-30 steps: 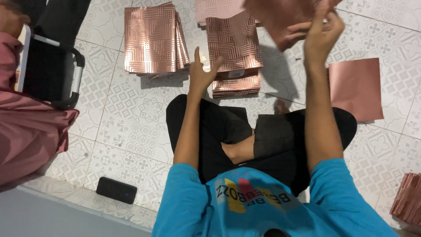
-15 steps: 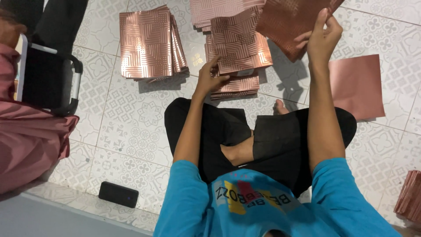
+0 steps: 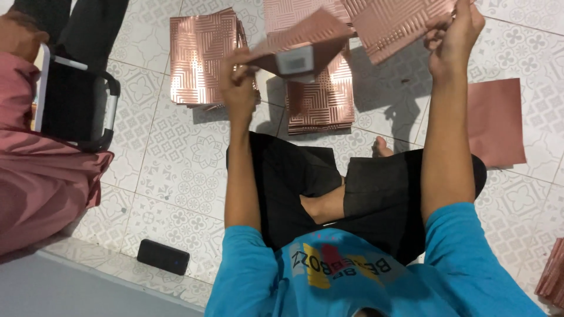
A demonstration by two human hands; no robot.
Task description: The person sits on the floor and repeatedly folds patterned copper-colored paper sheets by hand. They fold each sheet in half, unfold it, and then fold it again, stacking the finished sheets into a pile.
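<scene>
I sit cross-legged on a tiled floor with both arms raised in front of me. My left hand point(image 3: 238, 76) grips a copper-coloured embossed sheet point(image 3: 305, 41) that bears a small white label, lifted off the floor. My right hand point(image 3: 452, 35) holds a second copper embossed sheet point(image 3: 399, 20) by its edge, higher and to the right. The two sheets overlap near the top middle. Below them a stack of the same patterned sheets point(image 3: 320, 103) lies on the floor just past my knees.
Another stack of copper sheets point(image 3: 202, 58) lies to the left, a plain pink sheet point(image 3: 496, 120) to the right, and more sheets point(image 3: 555, 276) at the bottom right. A black phone point(image 3: 163, 256) lies on the floor. A person in pink point(image 3: 41, 188) sits at left beside a black case point(image 3: 73, 105).
My left hand has risen from the middle stack with a labelled sheet in it. My right hand has kept its sheet up and shifted right.
</scene>
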